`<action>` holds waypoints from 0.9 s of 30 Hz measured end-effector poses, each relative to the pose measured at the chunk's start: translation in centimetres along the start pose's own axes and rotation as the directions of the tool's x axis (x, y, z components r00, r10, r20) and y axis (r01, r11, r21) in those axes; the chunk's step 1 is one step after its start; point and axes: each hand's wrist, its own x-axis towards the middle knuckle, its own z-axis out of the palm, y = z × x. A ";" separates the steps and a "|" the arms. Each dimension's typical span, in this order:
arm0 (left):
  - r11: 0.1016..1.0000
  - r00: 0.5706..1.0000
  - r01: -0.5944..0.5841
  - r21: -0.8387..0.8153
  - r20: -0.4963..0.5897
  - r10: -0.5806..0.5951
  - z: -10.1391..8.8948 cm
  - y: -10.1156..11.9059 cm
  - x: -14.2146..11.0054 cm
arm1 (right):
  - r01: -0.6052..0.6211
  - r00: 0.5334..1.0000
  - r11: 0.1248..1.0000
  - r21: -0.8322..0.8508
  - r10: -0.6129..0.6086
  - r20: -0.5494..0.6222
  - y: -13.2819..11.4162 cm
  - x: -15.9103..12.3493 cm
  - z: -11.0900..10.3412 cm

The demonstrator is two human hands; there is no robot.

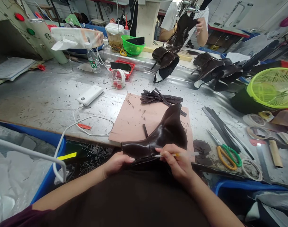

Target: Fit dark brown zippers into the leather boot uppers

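A glossy dark brown leather boot upper (161, 132) lies on its side at the table's front edge, partly over a pinkish-tan board (129, 116). My left hand (117, 162) grips its near left edge, thumb on top. In my right hand (178, 160) is a thin whitish pen-like tool (189, 154), its tip at the seam along the boot upper's near edge. A short dark strip (145, 130) sticks up from the upper's far side. Beyond it, a bundle of dark leather strips (158, 97) rests on the board.
Scissors (226, 154), long dark strips (219, 129) and a hammer (274, 153) lie to the right. A white power bank (90, 95) with a looping cable is at left. Across the table a co-worker's hand (200, 26) holds another boot upper (180, 33) at a sewing machine.
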 end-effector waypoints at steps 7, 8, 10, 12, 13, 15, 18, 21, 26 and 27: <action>1.000 1.000 0.012 -0.006 0.002 -0.012 -0.1 -0.2 0.2 | -0.019 1.000 0.999 -0.051 0.018 -0.021 0.1 -0.1 -0.2; 1.000 1.000 0.013 -0.006 0.004 -0.013 -0.1 -0.2 0.2 | -0.012 1.000 0.997 -0.070 0.012 -0.011 0.1 -0.1 -0.2; 1.000 1.000 0.012 -0.005 0.016 -0.012 -0.1 -0.2 0.2 | -0.003 1.000 0.994 -0.109 0.004 0.012 0.0 0.1 -0.2; 1.000 1.000 0.007 -0.006 0.029 -0.006 -0.1 -0.2 0.2 | -0.002 1.000 0.990 -0.141 0.006 0.028 -0.1 0.1 -0.2; 1.000 0.999 0.003 -0.008 0.032 -0.003 -0.1 -0.2 0.2 | -0.003 0.999 0.988 -0.153 0.008 0.031 -0.2 0.1 -0.2; 1.000 0.999 -0.001 -0.012 0.033 0.001 -0.2 -0.3 0.2 | -0.006 1.000 0.987 -0.163 0.011 0.026 -0.2 0.1 -0.2; 1.000 1.000 0.002 -0.014 0.025 -0.001 -0.2 -0.3 0.3 | -0.006 1.000 0.987 -0.163 0.010 0.025 -0.2 0.1 -0.2; 1.000 1.000 0.007 -0.007 0.022 -0.007 -0.2 -0.2 0.3 | -0.004 1.000 0.988 -0.154 0.009 0.029 -0.2 0.1 -0.2; 1.000 1.000 0.005 -0.017 0.027 -0.004 -0.1 -0.1 0.2 | -0.020 0.999 0.990 -0.138 0.024 0.023 -0.3 0.1 -0.2; 1.000 1.000 0.006 -0.014 0.028 -0.005 -0.1 -0.1 0.2 | -0.024 0.999 0.990 -0.137 0.027 0.020 -0.4 0.1 -0.2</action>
